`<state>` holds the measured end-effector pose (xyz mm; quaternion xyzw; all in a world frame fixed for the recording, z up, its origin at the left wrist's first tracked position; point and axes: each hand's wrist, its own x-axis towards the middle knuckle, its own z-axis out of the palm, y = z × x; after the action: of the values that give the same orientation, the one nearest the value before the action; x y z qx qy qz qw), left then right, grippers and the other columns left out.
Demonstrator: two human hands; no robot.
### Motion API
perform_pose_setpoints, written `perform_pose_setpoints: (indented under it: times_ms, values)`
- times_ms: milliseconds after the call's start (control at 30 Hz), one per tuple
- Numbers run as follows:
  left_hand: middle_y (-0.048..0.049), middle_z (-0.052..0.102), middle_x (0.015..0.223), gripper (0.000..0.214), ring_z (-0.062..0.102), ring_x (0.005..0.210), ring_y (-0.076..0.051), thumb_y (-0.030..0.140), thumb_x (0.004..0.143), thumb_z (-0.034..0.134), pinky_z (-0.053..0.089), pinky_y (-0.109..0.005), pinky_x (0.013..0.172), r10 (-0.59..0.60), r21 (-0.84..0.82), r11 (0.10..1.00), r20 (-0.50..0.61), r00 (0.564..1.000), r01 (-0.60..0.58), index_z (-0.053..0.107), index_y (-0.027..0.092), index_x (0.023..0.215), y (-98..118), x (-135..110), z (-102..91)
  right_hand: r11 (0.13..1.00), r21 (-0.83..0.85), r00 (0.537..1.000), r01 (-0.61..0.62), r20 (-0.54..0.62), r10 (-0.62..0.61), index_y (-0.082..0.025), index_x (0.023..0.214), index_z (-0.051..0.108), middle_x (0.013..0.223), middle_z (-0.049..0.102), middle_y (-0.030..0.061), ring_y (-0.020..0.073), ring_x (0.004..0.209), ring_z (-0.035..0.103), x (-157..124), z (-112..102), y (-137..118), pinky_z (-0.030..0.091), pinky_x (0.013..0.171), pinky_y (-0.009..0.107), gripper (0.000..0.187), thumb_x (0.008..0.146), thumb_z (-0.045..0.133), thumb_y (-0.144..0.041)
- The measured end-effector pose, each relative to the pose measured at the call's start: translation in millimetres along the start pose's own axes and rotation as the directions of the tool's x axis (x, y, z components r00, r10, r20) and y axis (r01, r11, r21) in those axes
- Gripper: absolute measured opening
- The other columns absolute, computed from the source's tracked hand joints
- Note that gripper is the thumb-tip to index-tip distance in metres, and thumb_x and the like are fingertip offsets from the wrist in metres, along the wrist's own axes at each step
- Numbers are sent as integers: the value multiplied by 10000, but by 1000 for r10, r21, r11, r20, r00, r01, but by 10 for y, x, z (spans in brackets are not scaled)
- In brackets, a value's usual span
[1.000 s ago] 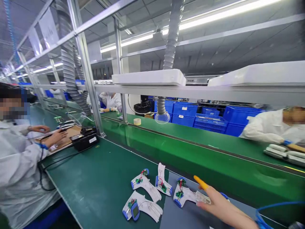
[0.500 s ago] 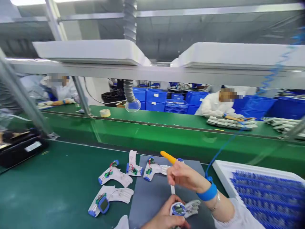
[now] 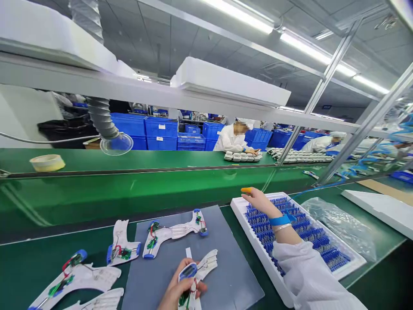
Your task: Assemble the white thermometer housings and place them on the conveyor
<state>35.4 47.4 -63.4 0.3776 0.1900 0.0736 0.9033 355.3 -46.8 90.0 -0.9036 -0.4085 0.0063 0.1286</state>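
My left hand [image 3: 177, 287] is closed around a white gun-shaped plastic housing [image 3: 206, 265] above the grey mat [image 3: 226, 254]. A blue-rimmed display [image 3: 188, 271] sits on this housing, with a green circuit board and red wires below it. My right hand [image 3: 258, 201], an orange cover on one finger and a blue band at the wrist, is over the far left part of a white foam tray [image 3: 240, 212]. Its visible fingers are stretched out, and nothing shows in them. Rows of small blue parts [image 3: 300, 221] fill the tray.
Similar wired housings [image 3: 124, 245] lie left of and on the mat. A clear plastic bag [image 3: 342, 224] and a white foam lid [image 3: 380, 211] are right of the tray. Behind a green panel [image 3: 145, 191], co-workers [image 3: 230, 137] sit at another bench. A tape roll [image 3: 47, 163] stands there.
The view has swung right. My right hand has moved from above the left hand to the tray of blue parts. My left hand still holds the housing.
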Motion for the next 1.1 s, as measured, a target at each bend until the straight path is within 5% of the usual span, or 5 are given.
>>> perform_pose_setpoints:
  times_ms: [233, 400, 600, 800, 1100]
  values:
    - [-38, 642, 534, 391, 543, 418, -142, 476, 657, 608, 349, -197, 433, 3, -81, 997, -170, 985, -17, 428, 194, 860, 73, 3, -23, 971, -209, 988, -115, 79, 134, -95, 990, 642, 804, 671, 151, 261, 812, 619, -37, 423, 323, 424, 713, 337, 292, 748, 488, -149]
    - [-71, 669, 939, 521, 665, 795, -233, 328, 684, 675, 508, -289, 660, -67, -245, 969, -383, 921, -31, 424, 230, 1130, 257, -78, 91, 972, -220, 992, -84, 72, 102, -102, 994, 644, 813, 684, 132, 268, 880, 610, -62, 423, 247, 316, 907, 458, 295, 744, 489, -110]
    - [-90, 606, 1114, 602, 647, 890, -258, 405, 764, 584, 506, -338, 734, -68, -360, 931, -338, 939, -62, 320, 304, 1296, 346, -124, 111, 982, 12, 978, 186, 90, -187, -189, 978, 629, 962, 674, 35, 164, 941, 593, -299, 260, -595, 330, 956, 323, 250, 852, 423, -253]
    - [-62, 660, 987, 952, 643, 820, -194, 5, 588, 562, 465, -304, 771, 92, -379, 906, -259, 961, -189, 99, 251, 1382, 337, -143, 21, 652, 617, 688, 441, 234, -687, -174, 924, 634, 831, 688, 15, 148, 764, 625, -831, 515, -1471, 462, 717, 237, 187, 801, 494, -190]
    - [-67, 607, 1133, 971, 557, 1037, -212, 98, 554, 699, 398, -297, 884, 235, -231, 918, -339, 911, -323, 191, 279, 1361, 284, -81, 6, 692, 565, 703, 450, 254, -665, -181, 879, 617, 789, 668, 9, 147, 735, 602, -882, 822, -1677, 448, 698, 251, 194, 775, 467, -115]
